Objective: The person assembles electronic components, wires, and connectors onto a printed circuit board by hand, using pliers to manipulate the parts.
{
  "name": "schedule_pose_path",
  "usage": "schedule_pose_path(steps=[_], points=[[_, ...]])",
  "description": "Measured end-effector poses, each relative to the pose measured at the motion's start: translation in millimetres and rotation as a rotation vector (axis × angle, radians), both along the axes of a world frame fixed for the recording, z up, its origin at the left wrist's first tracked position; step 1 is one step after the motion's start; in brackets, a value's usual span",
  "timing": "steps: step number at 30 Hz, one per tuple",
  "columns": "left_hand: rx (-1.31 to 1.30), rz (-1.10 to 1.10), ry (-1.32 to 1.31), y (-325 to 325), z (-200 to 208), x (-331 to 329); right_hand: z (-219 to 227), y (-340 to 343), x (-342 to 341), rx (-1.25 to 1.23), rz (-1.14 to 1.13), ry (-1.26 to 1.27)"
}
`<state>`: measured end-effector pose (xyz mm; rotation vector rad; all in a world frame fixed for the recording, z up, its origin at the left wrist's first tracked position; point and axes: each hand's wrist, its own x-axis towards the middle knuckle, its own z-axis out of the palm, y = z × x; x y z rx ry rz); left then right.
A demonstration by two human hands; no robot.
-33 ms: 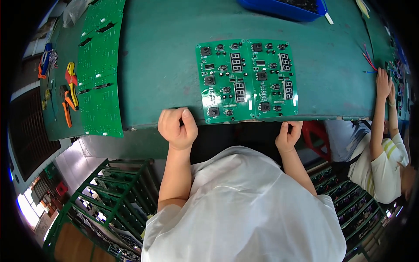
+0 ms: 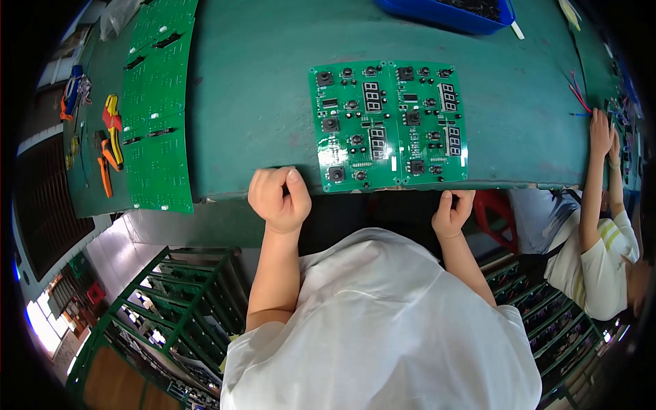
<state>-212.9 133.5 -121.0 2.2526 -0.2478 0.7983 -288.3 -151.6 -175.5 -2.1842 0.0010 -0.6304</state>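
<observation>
A green circuit board panel (image 2: 393,126) lies flat on the green table near its front edge. Black buttons and several digit displays are mounted on its upper face. My left hand (image 2: 279,200) is curled into a fist at the table edge, just left of the panel's near corner and apart from it. Below the panel's near right corner, my right hand (image 2: 452,212) is also closed, thumb up, against the edge. No object shows in either fist.
Left of the panel stand long green boards (image 2: 158,102), with yellow-and-red pliers (image 2: 113,130) and orange-handled cutters (image 2: 104,171) beyond. A blue bin (image 2: 451,15) of small dark parts sits at the back. On the right, another person's hands (image 2: 601,133) work near wires.
</observation>
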Motion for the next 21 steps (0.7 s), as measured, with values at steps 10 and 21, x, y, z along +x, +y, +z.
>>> schedule_pose_path(steps=[10,21], points=[[-0.033,-0.023,0.008,1.4,0.8,-0.7,4.1,3.2,0.7,0.019,-0.005,0.020],[-0.108,-0.048,0.035,1.8,6.0,0.2,3.9,3.3,0.4,-0.007,-0.002,0.014]])
